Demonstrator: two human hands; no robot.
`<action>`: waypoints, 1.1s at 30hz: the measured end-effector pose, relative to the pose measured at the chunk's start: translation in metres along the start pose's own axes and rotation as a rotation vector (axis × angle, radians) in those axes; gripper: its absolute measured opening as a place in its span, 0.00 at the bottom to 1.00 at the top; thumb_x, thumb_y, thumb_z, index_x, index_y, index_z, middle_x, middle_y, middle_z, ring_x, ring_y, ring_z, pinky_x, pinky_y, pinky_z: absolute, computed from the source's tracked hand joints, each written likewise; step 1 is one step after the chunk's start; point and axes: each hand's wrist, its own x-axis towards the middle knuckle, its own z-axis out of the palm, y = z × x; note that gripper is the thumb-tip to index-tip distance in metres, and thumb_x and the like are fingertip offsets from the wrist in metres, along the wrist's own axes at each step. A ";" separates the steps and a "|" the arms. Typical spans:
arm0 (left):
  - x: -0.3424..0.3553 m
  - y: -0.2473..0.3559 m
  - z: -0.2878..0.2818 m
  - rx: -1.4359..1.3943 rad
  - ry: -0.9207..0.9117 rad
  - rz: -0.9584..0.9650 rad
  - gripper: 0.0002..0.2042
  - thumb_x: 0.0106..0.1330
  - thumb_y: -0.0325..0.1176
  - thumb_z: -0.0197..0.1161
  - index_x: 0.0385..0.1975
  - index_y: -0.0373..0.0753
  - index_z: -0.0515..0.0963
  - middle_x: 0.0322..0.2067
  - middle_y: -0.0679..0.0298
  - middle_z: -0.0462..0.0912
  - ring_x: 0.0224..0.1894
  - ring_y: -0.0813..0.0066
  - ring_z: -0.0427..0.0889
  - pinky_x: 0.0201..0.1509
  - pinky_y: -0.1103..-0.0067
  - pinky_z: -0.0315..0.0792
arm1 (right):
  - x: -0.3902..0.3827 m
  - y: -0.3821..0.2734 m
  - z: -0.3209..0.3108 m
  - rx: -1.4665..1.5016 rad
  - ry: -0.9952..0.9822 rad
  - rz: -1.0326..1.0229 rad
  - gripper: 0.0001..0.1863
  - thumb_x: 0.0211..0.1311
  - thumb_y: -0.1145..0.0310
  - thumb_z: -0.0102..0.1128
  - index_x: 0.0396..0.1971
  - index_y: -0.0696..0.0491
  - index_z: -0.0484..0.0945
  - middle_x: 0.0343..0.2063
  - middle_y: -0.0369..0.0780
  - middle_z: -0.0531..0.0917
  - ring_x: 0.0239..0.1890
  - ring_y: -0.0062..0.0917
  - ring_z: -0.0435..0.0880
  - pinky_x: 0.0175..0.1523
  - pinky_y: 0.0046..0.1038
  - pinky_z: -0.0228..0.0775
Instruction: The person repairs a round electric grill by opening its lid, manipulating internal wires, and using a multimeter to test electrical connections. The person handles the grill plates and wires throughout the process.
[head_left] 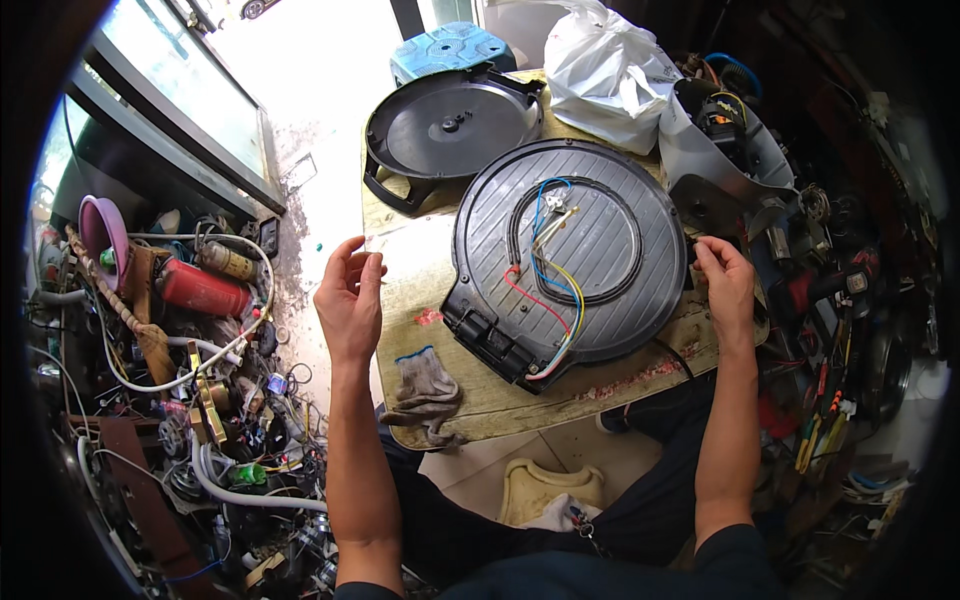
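Observation:
A round black electric griddle half (600, 250) lies on the table with its ribbed underside up. Red, blue and yellow wires (548, 280) cross it from the hinge (490, 343) toward a small fitting (553, 203) within a dark ring. My left hand (350, 305) hovers beyond its left side, fingers loosely bent and apart, holding nothing. At the right rim is my right hand (728, 285), thumb and fingers pinched together; what sits between them is too small to make out. A round black cover (440, 130) with a handle rests behind, further left.
A stained work table (410, 300) bears a grey glove (425, 385) and a white plastic bag (610, 75). Behind stands a blue stool (447, 48). A grey bin (735, 180) with parts, a power drill (825, 285) and tools crowd the right. Scrap and a red cylinder (203, 290) fill the left floor.

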 end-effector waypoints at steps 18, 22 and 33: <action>0.003 -0.005 0.007 0.016 -0.002 0.005 0.16 0.74 0.31 0.65 0.56 0.30 0.78 0.39 0.58 0.88 0.40 0.74 0.87 0.46 0.77 0.81 | 0.000 0.002 -0.003 -0.024 -0.009 -0.006 0.13 0.72 0.64 0.65 0.47 0.56 0.86 0.34 0.29 0.85 0.35 0.12 0.79 0.39 0.18 0.69; 0.003 -0.007 0.006 0.024 0.010 0.002 0.15 0.74 0.31 0.65 0.55 0.30 0.79 0.38 0.58 0.88 0.40 0.75 0.87 0.46 0.78 0.81 | -0.001 -0.004 -0.001 -0.014 0.005 -0.006 0.12 0.71 0.66 0.66 0.46 0.58 0.86 0.32 0.29 0.84 0.33 0.11 0.77 0.38 0.17 0.68; 0.004 -0.012 0.005 0.053 -0.005 0.042 0.10 0.74 0.31 0.66 0.43 0.28 0.83 0.34 0.61 0.88 0.37 0.78 0.86 0.44 0.81 0.79 | 0.001 0.002 -0.004 -0.050 -0.007 0.006 0.13 0.73 0.62 0.64 0.48 0.55 0.86 0.34 0.29 0.84 0.35 0.11 0.79 0.39 0.18 0.68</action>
